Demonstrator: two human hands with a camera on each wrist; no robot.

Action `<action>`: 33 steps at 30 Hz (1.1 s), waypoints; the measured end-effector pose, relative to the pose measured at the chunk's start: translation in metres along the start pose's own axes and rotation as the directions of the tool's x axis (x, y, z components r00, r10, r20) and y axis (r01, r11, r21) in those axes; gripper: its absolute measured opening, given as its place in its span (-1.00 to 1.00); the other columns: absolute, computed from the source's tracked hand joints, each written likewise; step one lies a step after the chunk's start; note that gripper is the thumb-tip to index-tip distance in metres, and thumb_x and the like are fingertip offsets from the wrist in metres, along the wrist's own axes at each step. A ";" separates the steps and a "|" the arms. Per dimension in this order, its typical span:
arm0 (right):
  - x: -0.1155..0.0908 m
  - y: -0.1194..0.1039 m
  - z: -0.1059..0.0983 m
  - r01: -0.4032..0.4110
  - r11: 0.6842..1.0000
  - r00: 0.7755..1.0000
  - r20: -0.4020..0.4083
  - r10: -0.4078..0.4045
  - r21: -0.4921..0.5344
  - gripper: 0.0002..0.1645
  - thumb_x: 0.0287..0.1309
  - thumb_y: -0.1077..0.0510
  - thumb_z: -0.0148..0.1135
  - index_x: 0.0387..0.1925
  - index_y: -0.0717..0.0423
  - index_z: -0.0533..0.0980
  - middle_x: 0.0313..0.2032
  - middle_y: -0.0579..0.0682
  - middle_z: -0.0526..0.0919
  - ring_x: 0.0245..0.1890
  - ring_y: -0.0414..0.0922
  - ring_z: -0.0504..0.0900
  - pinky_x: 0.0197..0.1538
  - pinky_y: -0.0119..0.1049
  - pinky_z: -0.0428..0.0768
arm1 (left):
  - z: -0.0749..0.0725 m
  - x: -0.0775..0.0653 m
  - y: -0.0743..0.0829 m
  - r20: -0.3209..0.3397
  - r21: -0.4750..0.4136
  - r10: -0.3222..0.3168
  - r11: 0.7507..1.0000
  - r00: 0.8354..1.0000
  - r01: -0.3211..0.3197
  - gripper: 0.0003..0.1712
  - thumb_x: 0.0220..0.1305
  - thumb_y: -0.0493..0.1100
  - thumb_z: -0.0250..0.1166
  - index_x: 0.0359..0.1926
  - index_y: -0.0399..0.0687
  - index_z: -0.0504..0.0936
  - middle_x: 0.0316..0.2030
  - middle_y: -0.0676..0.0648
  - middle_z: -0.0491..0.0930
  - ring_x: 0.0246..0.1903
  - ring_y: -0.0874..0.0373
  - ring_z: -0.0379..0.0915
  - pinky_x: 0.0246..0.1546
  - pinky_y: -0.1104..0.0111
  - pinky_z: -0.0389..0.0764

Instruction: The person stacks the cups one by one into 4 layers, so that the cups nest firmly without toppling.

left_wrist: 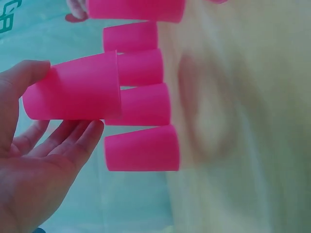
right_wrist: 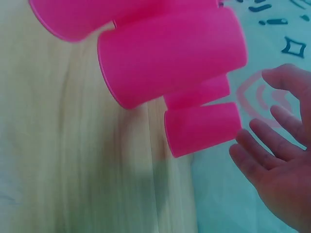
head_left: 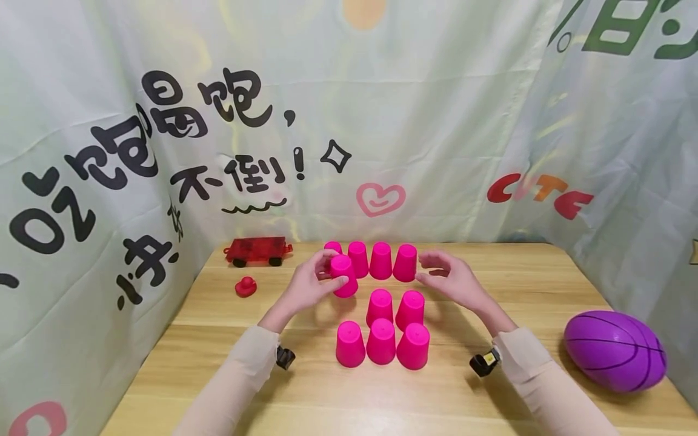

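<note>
My left hand (head_left: 312, 280) grips an upside-down pink plastic cup (head_left: 344, 277) between thumb and fingers. In the left wrist view the held cup (left_wrist: 77, 90) is raised off the wood, its rim overlapping the cups behind. My right hand (head_left: 451, 277) has its fingers spread and holds nothing, beside the right-end cup (head_left: 405, 264) of the back row. That row has several upside-down cups, its left-end one (head_left: 332, 246) partly hidden. Two more cups, one left (head_left: 379, 306) and one right (head_left: 411, 307), stand in the middle. Three line up in front, around a central cup (head_left: 381, 343).
The wooden table (head_left: 245, 387) carries a red toy wagon (head_left: 258, 251) at the back left, with a small red toy (head_left: 246, 286) before it. A purple ball (head_left: 615, 351) lies at the right edge. Printed cloth (head_left: 436, 121) hangs around the table's back and sides.
</note>
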State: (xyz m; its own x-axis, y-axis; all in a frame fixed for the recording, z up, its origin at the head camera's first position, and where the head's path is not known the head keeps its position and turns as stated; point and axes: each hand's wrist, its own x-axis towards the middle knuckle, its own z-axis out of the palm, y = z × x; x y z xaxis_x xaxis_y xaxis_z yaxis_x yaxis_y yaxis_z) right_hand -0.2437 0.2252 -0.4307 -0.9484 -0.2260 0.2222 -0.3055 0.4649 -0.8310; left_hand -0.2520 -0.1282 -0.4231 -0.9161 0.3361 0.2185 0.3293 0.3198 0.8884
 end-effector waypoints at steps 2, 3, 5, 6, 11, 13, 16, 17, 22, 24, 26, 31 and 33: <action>-0.007 -0.002 -0.001 0.026 0.999 0.999 0.026 -0.027 0.020 -0.37 0.28 0.18 0.46 0.30 0.34 0.50 0.20 0.35 0.65 0.20 0.32 0.64 0.28 0.18 0.64 | -0.002 0.004 0.004 -0.015 0.005 0.007 1.000 1.000 -0.007 -0.36 0.26 -0.17 0.55 0.30 -0.06 0.49 0.16 -0.18 0.69 0.09 -0.14 0.69 0.14 0.02 0.75; -0.011 -0.002 -0.001 0.033 0.999 0.999 0.038 -0.034 0.029 -0.38 0.28 0.18 0.46 0.30 0.34 0.50 0.19 0.33 0.66 0.20 0.31 0.64 0.27 0.15 0.66 | -0.003 0.007 0.006 -0.021 0.007 0.008 1.000 1.000 -0.007 -0.36 0.27 -0.17 0.55 0.31 -0.06 0.49 0.16 -0.19 0.69 0.09 -0.14 0.69 0.12 0.05 0.76; -0.018 -0.003 -0.003 0.053 0.998 0.997 0.056 -0.055 0.039 -0.41 0.28 0.21 0.45 0.28 0.34 0.51 0.17 0.32 0.67 0.18 0.28 0.65 0.25 0.07 0.69 | -0.005 0.011 0.011 -0.032 -0.003 0.003 1.000 0.999 -0.003 -0.35 0.27 -0.17 0.55 0.32 -0.06 0.49 0.16 -0.20 0.70 0.08 -0.15 0.70 0.07 0.10 0.78; -0.022 -0.003 -0.004 0.057 0.997 0.996 0.066 -0.060 0.044 -0.42 0.29 0.21 0.44 0.28 0.34 0.51 0.17 0.29 0.68 0.18 0.27 0.66 0.24 0.03 0.70 | -0.007 0.014 0.012 -0.038 -0.005 0.002 1.000 0.999 -0.003 -0.34 0.27 -0.17 0.54 0.32 -0.07 0.48 0.15 -0.21 0.70 0.07 -0.15 0.70 0.06 0.12 0.79; -0.035 -0.002 -0.006 0.066 0.995 0.991 0.109 -0.074 0.074 -0.44 0.29 0.21 0.44 0.27 0.27 0.53 0.16 0.22 0.70 0.18 0.24 0.66 0.24 -0.02 0.71 | -0.014 0.027 0.023 -0.049 -0.034 -0.004 0.999 0.999 0.002 -0.35 0.29 -0.15 0.53 0.33 -0.08 0.47 0.14 -0.23 0.70 0.08 -0.18 0.70 0.05 0.10 0.79; -0.039 -0.002 -0.006 0.055 0.995 0.990 0.123 -0.065 0.085 -0.43 0.29 0.21 0.45 0.28 0.24 0.53 0.17 0.21 0.69 0.19 0.26 0.66 0.25 0.00 0.70 | -0.016 0.031 0.026 -0.060 -0.033 -0.010 0.999 0.998 0.008 -0.35 0.29 -0.15 0.52 0.33 -0.08 0.47 0.14 -0.23 0.69 0.10 -0.18 0.69 0.09 0.07 0.78; -0.043 -0.001 -0.005 0.031 0.996 0.989 0.142 -0.042 0.082 -0.40 0.28 0.19 0.47 0.31 0.20 0.52 0.20 0.21 0.68 0.21 0.23 0.66 0.26 -0.02 0.70 | -0.018 0.038 0.029 -0.090 -0.022 -0.007 1.000 0.996 0.005 -0.36 0.29 -0.16 0.52 0.33 -0.11 0.48 0.14 -0.26 0.69 0.12 -0.19 0.69 0.17 0.04 0.73; -0.045 -0.001 -0.004 0.024 0.996 0.988 0.147 -0.036 0.083 -0.39 0.27 0.17 0.47 0.31 0.19 0.52 0.21 0.21 0.68 0.21 0.22 0.66 0.26 -0.02 0.70 | -0.018 0.040 0.029 -0.102 -0.014 -0.003 1.000 0.995 0.001 -0.36 0.29 -0.16 0.52 0.32 -0.12 0.48 0.13 -0.26 0.69 0.13 -0.18 0.69 0.19 0.04 0.72; -0.049 0.002 0.001 0.027 0.997 0.985 0.170 -0.039 0.074 -0.36 0.25 0.13 0.49 0.32 0.18 0.52 0.21 0.18 0.69 0.19 0.11 0.69 0.26 0.02 0.69 | -0.020 0.050 0.028 -0.142 -0.005 0.006 1.000 0.990 -0.007 -0.35 0.30 -0.16 0.51 0.34 -0.13 0.47 0.13 -0.28 0.68 0.14 -0.18 0.68 0.22 0.02 0.70; -0.050 0.004 0.003 0.028 0.998 0.983 0.180 -0.038 0.059 -0.33 0.25 0.11 0.50 0.33 0.20 0.51 0.19 0.13 0.70 0.17 0.06 0.70 0.26 0.02 0.69 | -0.021 0.053 0.027 -0.152 -0.008 0.001 1.000 0.988 -0.002 -0.35 0.31 -0.17 0.50 0.35 -0.13 0.46 0.13 -0.28 0.68 0.14 -0.19 0.68 0.22 0.02 0.70; -0.051 0.005 0.004 0.017 0.999 0.982 0.187 -0.025 0.043 -0.31 0.24 0.08 0.51 0.34 0.21 0.50 0.19 0.09 0.71 0.16 0.04 0.70 0.25 -0.02 0.69 | -0.021 0.057 0.025 -0.160 -0.009 -0.005 1.000 0.987 0.003 -0.34 0.31 -0.16 0.50 0.35 -0.13 0.45 0.14 -0.29 0.68 0.15 -0.20 0.68 0.23 0.02 0.69; -0.051 0.007 0.008 0.009 1.000 0.976 0.216 -0.015 0.027 -0.26 0.25 0.06 0.51 0.37 0.23 0.47 0.20 0.10 0.69 0.17 0.07 0.69 0.23 -0.14 0.71 | -0.020 0.065 0.021 -0.188 0.014 -0.018 1.000 0.982 0.021 -0.34 0.32 -0.14 0.50 0.35 -0.12 0.44 0.14 -0.30 0.68 0.17 -0.21 0.67 0.23 0.00 0.69; -0.050 0.007 0.008 0.006 1.000 0.974 0.226 -0.012 0.025 -0.27 0.25 0.05 0.51 0.37 0.20 0.48 0.19 0.10 0.69 0.17 0.07 0.69 0.22 -0.18 0.71 | -0.019 0.068 0.019 -0.196 0.024 -0.020 0.999 0.980 0.025 -0.34 0.32 -0.13 0.49 0.35 -0.12 0.44 0.15 -0.30 0.69 0.17 -0.22 0.67 0.22 -0.01 0.69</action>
State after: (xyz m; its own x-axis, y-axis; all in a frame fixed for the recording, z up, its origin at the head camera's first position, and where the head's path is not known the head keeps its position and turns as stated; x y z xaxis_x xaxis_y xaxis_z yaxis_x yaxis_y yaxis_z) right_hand -0.1974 0.2328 -0.4517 -0.9012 -0.4190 0.1110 -0.3094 0.4423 -0.8418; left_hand -0.3121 -0.1168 -0.3838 -0.9494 0.1497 0.2760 0.3119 0.3489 0.8837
